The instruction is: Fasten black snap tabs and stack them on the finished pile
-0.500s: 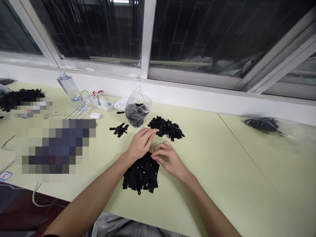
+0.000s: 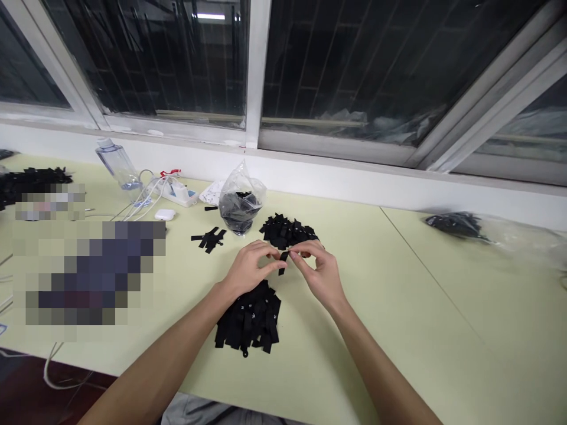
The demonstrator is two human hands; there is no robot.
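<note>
At mid-frame, a person's left hand and right hand meet above a pale green tabletop, fingertips of both pinched together on one small black fabric strip held between them. Just below the hands lies a heap of black fabric strips with tiny white marks; just above them sits a second, looser pile of black strips. A crumpled clear plastic bag, upper centre, holds more black pieces. A few stray black strips lie left of it. Farther left are a clear plastic water bottle, white cables and a small white earbud case. At far right another clear bag of dark pieces is hard to make out. Blurred patches hide the left of the table.
</note>
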